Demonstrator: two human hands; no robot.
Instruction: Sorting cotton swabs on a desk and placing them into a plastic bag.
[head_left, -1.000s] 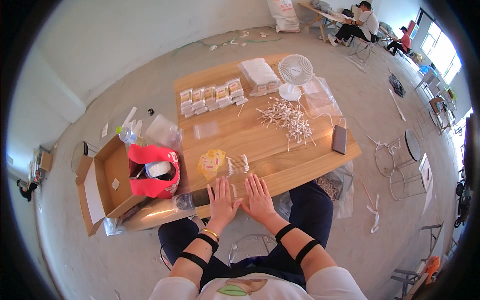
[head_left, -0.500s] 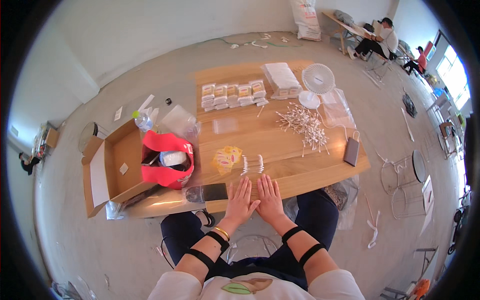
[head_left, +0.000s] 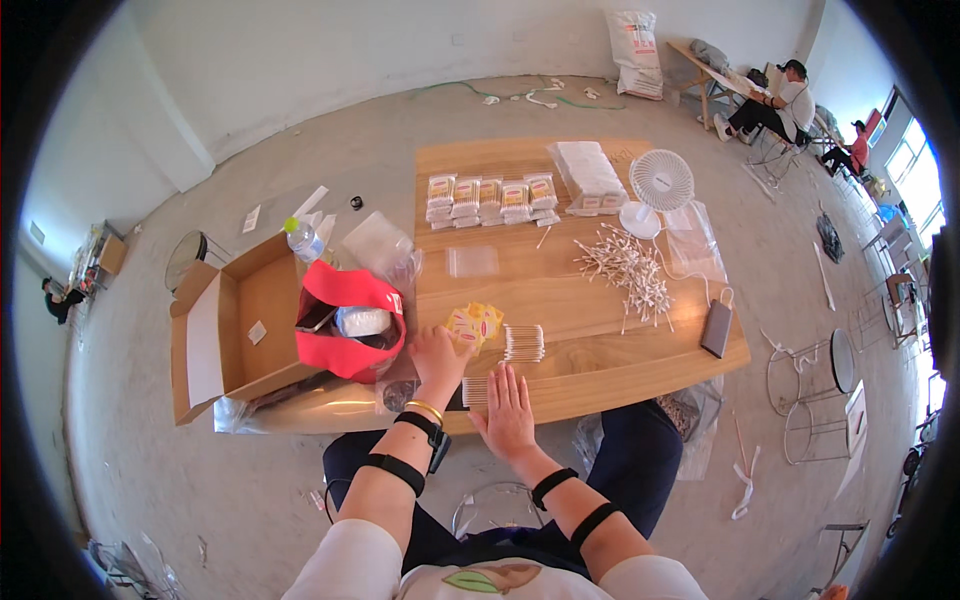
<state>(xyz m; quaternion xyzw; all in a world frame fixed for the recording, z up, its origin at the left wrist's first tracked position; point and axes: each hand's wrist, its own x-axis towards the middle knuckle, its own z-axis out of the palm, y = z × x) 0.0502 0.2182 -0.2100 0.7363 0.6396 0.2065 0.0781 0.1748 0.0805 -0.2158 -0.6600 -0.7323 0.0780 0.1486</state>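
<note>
I sit at a wooden table point(head_left: 600, 330). My left hand point(head_left: 438, 358) reaches forward with its fingertips at a small stack of yellow packets point(head_left: 474, 323); whether it grips one I cannot tell. Palm down near the table's front edge lies my right hand point(head_left: 509, 405), fingers straight and holding nothing. A short row of white sticks point(head_left: 474, 391) lies just left of it. Just beyond my right hand sits a neat bundle of cotton swabs point(head_left: 523, 343). Farther back right, a loose pile of swabs point(head_left: 630, 270) is spread out.
A red bag point(head_left: 350, 325) and an open cardboard box point(head_left: 225, 320) stand at the left, with a water bottle point(head_left: 303, 240) behind. Rows of packed bundles point(head_left: 490, 198), a small white fan point(head_left: 660, 180), clear bags point(head_left: 472, 262) and a dark power bank point(head_left: 716, 328) share the table. Wire stools point(head_left: 810, 375) stand right.
Both hands lay flat side by side at the table edge. My left hand has since moved forward and left to the yellow packets; the right hand stays flat.
</note>
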